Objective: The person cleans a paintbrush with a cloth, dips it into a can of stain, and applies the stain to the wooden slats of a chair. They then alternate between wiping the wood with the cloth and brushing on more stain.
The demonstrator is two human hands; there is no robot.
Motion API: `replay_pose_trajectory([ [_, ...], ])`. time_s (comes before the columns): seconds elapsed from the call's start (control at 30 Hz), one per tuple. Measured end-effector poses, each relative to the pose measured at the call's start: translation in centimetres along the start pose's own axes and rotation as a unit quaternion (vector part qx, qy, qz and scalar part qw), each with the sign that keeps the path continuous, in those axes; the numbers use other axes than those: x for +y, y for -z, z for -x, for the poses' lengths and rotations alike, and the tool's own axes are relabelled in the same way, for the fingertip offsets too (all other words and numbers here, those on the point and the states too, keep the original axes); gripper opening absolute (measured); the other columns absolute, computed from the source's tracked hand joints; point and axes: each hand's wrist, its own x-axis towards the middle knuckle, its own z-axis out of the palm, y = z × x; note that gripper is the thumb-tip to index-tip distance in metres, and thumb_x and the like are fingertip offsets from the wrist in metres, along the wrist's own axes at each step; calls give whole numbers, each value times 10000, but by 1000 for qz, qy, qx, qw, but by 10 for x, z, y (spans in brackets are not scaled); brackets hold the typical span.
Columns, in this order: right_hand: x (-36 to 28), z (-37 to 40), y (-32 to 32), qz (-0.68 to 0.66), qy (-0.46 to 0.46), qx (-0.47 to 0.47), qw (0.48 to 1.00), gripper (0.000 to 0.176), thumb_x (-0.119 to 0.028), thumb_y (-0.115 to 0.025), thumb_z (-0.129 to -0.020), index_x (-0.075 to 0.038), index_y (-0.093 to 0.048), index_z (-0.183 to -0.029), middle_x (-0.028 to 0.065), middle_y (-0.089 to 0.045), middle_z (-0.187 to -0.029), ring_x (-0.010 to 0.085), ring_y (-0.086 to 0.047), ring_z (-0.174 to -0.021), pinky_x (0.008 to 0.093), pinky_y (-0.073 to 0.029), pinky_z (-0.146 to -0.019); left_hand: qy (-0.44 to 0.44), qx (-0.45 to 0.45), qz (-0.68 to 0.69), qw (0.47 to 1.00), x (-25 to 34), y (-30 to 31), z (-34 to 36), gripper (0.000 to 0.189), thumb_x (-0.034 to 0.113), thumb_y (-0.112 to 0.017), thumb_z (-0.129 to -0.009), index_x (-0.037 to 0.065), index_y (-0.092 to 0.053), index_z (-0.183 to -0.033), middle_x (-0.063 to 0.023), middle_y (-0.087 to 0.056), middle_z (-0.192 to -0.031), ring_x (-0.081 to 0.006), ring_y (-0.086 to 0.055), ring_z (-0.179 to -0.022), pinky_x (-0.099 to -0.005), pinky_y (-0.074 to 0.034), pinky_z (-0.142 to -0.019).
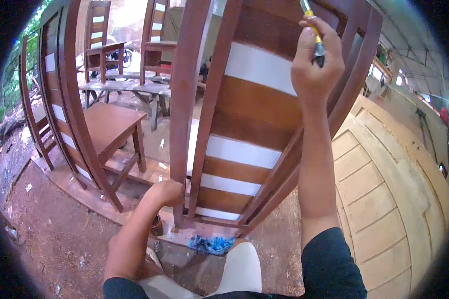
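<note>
A tall brown chair back (252, 112) with white masked strips stands in front of me. My right hand (318, 62) is raised at its upper right, fingers closed round a yellow-handled brush (312, 17); a dark end with a metal band shows below the fingers. My left hand (168, 193) is low, against the lower part of the chair's left post (182, 114); its fingers are mostly hidden. Just below that hand, partly behind my forearm, is a small dark container (156, 226). A blue cloth (212, 244) lies at the foot of the chair back.
Another brown chair (114, 124) stands at the left, with one more beyond it. Two chairs rest on a wooden bench (129, 87) at the back. Large pale wooden panels (374, 199) lie to the right. Paper scraps dot the ground.
</note>
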Motion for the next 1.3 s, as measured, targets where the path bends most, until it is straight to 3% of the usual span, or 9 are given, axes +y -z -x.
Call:
replay_pose_trajectory([
  [0.13, -13, 6, 44, 43, -2, -5, 999, 142, -56, -591, -918, -19, -665, -1033, 60, -699, -949, 119, -611, -864, 263, -478, -796, -48, 32, -35, 998, 5, 5, 7, 209, 191, -591, -800, 24, -715, -823, -198, -698, -878, -354, -692, -825, -460, -544, -729],
  [0.3, -29, 35, 105, -36, -158, 49, 986, 135, -11, -549, -924, 53, -643, -997, 151, -695, -876, 174, -643, -743, 278, -533, -737, -133, 20, -140, 981, -12, -19, -8, 241, 233, -561, -854, 45, -696, -788, -183, -700, -839, -341, -696, -771, -465, -548, -694],
  [0.5, -23, 59, 189, -11, -96, -44, 994, 182, -41, -477, -967, 104, -550, -1049, 235, -638, -933, 256, -645, -713, 359, -566, -675, -58, 49, -12, 997, -1, -4, 8, 220, 171, -542, -835, 25, -706, -815, -206, -692, -851, -367, -687, -817, -466, -542, -725],
  [0.57, -39, 65, 209, 190, 6, -119, 974, 203, -43, -462, -975, 117, -502, -1093, 242, -615, -959, 314, -645, -748, 369, -571, -650, -23, 28, -35, 999, 6, 2, 12, 228, 157, -537, -836, 31, -726, -839, -207, -695, -903, -358, -686, -869, -468, -538, -754],
  [0.63, -39, 76, 226, 157, 94, -150, 972, 196, -46, -461, -974, 109, -499, -1088, 245, -585, -981, 351, -637, -769, 382, -565, -644, 10, 27, 5, 1000, 10, 6, 19, 224, 152, -534, -829, 41, -720, -886, -201, -693, -931, -364, -678, -900, -464, -533, -774],
  [0.8, -73, 115, 249, -91, -162, -127, 974, 254, -158, -481, -937, 43, -514, -1090, 234, -547, -971, 343, -552, -731, 433, -484, -662, -11, 24, 9, 1000, 12, 10, 25, 150, 49, -566, -775, 17, -692, -851, -225, -681, -854, -376, -678, -819, -468, -532, -721],
  [0.93, -95, 163, 239, -66, -235, -159, 957, 237, -176, -485, -937, 25, -529, -1054, 210, -577, -881, 293, -540, -734, 436, -466, -678, 2, -6, 1, 1000, 14, 4, 18, 147, 69, -577, -793, 20, -687, -877, -216, -684, -885, -379, -671, -842, -468, -526, -732],
  [1.1, -116, 205, 254, -98, -259, -336, 900, 168, -87, -489, -926, 51, -555, -994, 196, -606, -814, 299, -578, -740, 384, -485, -662, -17, -24, -6, 1000, 1, -17, 3, 169, 119, -557, -852, 31, -680, -928, -214, -681, -943, -389, -657, -894, -458, -518, -768],
  [1.3, -166, 285, 266, -57, -511, -382, 768, 153, -51, -530, -905, 35, -622, -989, 145, -652, -923, 211, -623, -807, 345, -504, -711, -55, 40, 23, 997, -5, -18, 9, 226, 176, -548, -850, 14, -705, -854, -224, -671, -856, -388, -660, -831, -472, -519, -756],
])
